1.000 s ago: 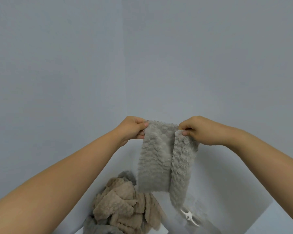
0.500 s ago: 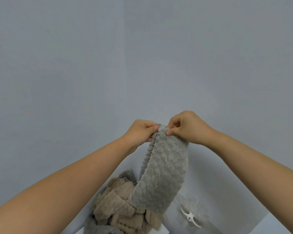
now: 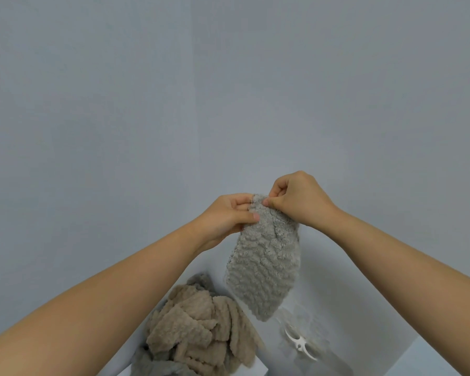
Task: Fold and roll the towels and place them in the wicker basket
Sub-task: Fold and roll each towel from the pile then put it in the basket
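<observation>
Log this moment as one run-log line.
phase: folding | grey towel: hanging doubled | left hand: pinches its top | right hand: pinches its top | beige towels: heaped below

Held towel (image 3: 265, 270) hangs right of, above the pile (image 3: 198, 329).

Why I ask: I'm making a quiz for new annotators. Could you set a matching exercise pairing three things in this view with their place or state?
Things:
1. gray towel
2. beige towels
3. white three-armed plastic piece

Places or states:
A. lying flat by itself, low right in the view
B. crumpled in a heap, low centre in the view
C. hanging in the air, its top pinched by the left hand and the right hand

Pairs: 1-C, 2-B, 3-A.
</observation>
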`<state>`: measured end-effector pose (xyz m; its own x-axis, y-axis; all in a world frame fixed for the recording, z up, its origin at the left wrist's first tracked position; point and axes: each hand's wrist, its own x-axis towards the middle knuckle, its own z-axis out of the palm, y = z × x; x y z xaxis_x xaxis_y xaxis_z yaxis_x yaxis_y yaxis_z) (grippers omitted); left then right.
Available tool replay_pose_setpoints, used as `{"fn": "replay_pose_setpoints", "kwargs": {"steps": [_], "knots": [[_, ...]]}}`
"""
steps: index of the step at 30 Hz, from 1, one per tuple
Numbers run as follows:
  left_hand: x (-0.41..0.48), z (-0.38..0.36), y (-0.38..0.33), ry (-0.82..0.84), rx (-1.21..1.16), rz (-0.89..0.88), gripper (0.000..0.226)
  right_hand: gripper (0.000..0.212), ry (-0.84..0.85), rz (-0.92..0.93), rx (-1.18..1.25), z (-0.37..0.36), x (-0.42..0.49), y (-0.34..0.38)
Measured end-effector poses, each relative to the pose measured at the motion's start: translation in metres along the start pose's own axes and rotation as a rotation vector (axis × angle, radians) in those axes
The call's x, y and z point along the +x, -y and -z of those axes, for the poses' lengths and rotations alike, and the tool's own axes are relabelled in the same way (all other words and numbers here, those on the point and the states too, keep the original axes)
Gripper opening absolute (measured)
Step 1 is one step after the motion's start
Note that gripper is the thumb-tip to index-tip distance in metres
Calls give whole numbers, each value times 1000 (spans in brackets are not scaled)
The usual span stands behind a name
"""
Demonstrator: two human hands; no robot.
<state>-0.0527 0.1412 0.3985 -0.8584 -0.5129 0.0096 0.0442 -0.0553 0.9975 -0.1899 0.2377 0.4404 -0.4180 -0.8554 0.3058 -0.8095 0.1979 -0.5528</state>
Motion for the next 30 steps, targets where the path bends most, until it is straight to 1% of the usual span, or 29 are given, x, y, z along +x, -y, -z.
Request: {"fn": "replay_pose_setpoints", "kwargs": {"steps": [2, 4, 5, 7, 8, 9, 10, 11, 13, 14, 15, 16, 17, 19, 20, 21, 22, 23, 24, 25, 26, 27, 29, 30], "knots": [[1, -2, 2, -72, 75, -28, 30, 17, 53, 12, 40, 1, -1, -2], [2, -1, -1, -109, 113, -43, 27, 16, 133, 45, 138, 5, -3, -9], [2, 1, -3, -111, 134, -47, 26, 24, 178, 69, 158, 9, -3, -14], [2, 4, -7, -94, 190, -52, 25, 56, 289, 97, 97, 16, -2, -26], [2, 6, -9, -80, 210, -51, 26, 67, 345, 85, 70, 18, -3, -33], [2, 7, -10, -66, 221, -51, 27, 71, 400, 60, 74, 17, -4, -39], [1, 8, -12, -56, 231, -49, 28, 67, 446, 27, 98, 15, -5, -45], [1, 10, -13, -51, 245, -51, 28, 58, 484, -4, 145, 12, -5, -51], [-1, 14, -15, -64, 292, -56, 27, 32, 511, -40, 207, 6, -9, -60], [-2, 17, -16, -83, 316, -60, 25, 28, 491, -51, 229, 4, -10, -62], [-4, 19, -17, -107, 330, -64, 24, 31, 454, -74, 265, 3, -10, -65], [-6, 22, -17, -145, 325, -74, 22, 31, 409, -90, 346, 2, -11, -66], [-7, 24, -17, -195, 301, -98, 20, 27, 344, -108, 479, 1, -11, -64], [-7, 24, -18, -331, 176, -160, 15, 14, 190, -152, 758, -1, -10, -55], [-8, 23, -18, -373, 62, -177, 13, 14, 93, -151, 829, -1, -9, -49], [-9, 22, -19, -349, -75, -173, 12, 14, 15, -136, 857, -1, -8, -42], [-10, 20, -19, -261, -219, -150, 17, 13, -36, -115, 865, 0, -7, -37], [-10, 19, -17, -151, -321, -102, 27, 11, -58, -99, 876, 1, -6, -33], [-11, 16, -14, -71, -353, -44, 34, 10, -59, -87, 881, 2, -5, -29], [-12, 14, -11, -44, -317, -3, 32, 9, -53, -83, 878, 3, -4, -28], [-11, 13, -8, -72, -249, 17, 22, 8, -46, -86, 875, 4, -3, -29], [-9, 12, -4, -135, -186, 18, 13, 8, -53, -94, 870, 5, -1, -31], [-5, 13, 0, -227, -119, -9, 9, 12, -100, -120, 896, 5, 2, -41], [-4, 14, 0, -244, -90, -29, 9, 13, -109, -148, 954, 4, 3, -46]]}}
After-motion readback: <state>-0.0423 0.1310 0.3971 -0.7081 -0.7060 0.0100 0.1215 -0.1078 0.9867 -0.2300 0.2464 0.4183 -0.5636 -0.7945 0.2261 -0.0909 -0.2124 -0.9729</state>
